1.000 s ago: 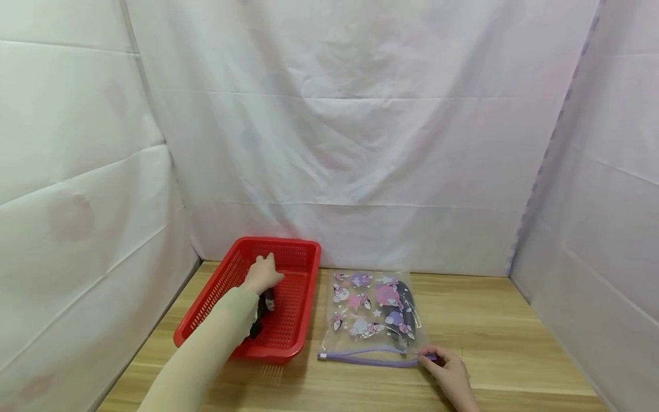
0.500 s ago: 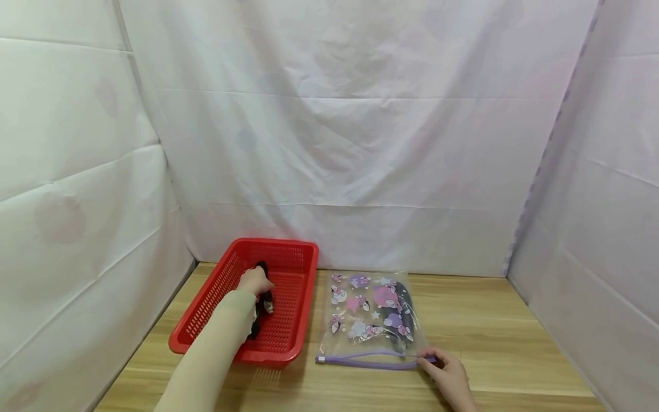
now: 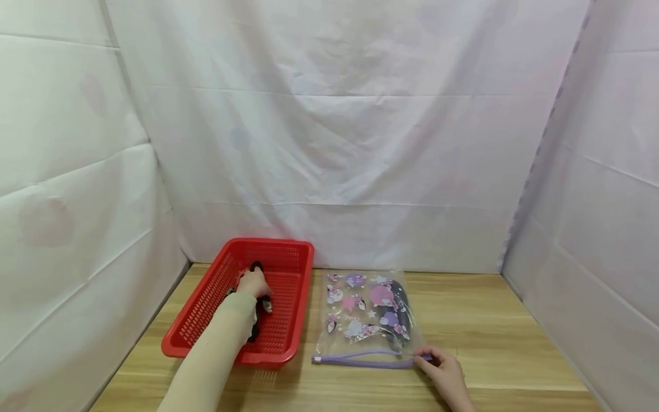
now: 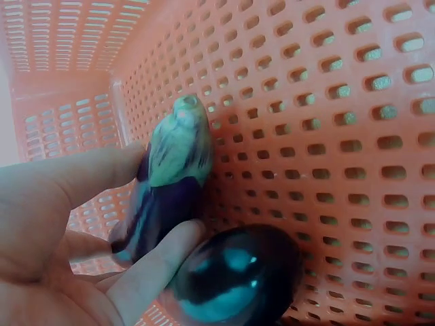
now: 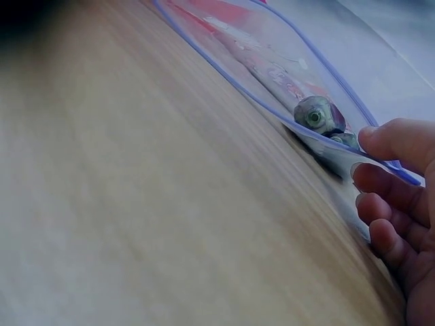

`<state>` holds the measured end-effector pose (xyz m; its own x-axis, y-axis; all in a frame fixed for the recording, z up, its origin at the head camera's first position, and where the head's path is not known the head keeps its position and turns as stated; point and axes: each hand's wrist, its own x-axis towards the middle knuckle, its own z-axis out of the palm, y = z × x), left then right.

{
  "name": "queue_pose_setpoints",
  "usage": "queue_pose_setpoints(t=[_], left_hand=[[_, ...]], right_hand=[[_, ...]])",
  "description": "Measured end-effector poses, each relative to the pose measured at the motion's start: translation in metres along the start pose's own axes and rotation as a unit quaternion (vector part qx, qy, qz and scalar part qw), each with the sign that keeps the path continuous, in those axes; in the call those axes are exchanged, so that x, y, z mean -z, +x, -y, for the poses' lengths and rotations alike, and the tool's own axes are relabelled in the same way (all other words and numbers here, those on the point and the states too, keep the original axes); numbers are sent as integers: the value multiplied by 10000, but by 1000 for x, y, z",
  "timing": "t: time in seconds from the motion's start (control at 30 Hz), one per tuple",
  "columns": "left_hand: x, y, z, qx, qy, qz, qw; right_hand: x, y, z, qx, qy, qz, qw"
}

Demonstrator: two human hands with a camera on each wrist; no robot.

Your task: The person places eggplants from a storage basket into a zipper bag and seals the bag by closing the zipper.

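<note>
In the red basket (image 3: 304,297) my left hand (image 3: 251,284) holds a purple eggplant (image 4: 173,180), its fingers along both sides near the green cap. A second dark, glossy eggplant (image 4: 238,282) lies against those fingers; the head view shows other dark parts around the hand, half hidden by it. My right hand (image 3: 445,375) pinches the right end of the purple zip edge of a clear printed zip bag (image 3: 355,315) between thumb and forefinger. The bag's mouth gapes. Inside it lie eggplants, with a green stem end (image 5: 316,115) showing near the opening.
The bag lies flat on the wooden table (image 3: 484,326), right of the basket. A white slider (image 3: 317,359) sits at the zip's left end. White cloth (image 3: 329,143) hangs behind and along both sides.
My left hand has reached lower into the basket and closed its fingers round an eggplant. The right hand keeps its pinch on the bag's edge. The head view has shifted slightly.
</note>
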<state>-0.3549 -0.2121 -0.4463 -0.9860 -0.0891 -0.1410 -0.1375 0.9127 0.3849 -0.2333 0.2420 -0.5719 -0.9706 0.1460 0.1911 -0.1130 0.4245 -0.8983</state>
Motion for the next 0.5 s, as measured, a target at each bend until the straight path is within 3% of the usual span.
queue_pose_setpoints(t=[0.5], left_hand=[[-4,2,2,106,-406,192,9989]], right_hand=[[0,0,2,32,56,0,10000]])
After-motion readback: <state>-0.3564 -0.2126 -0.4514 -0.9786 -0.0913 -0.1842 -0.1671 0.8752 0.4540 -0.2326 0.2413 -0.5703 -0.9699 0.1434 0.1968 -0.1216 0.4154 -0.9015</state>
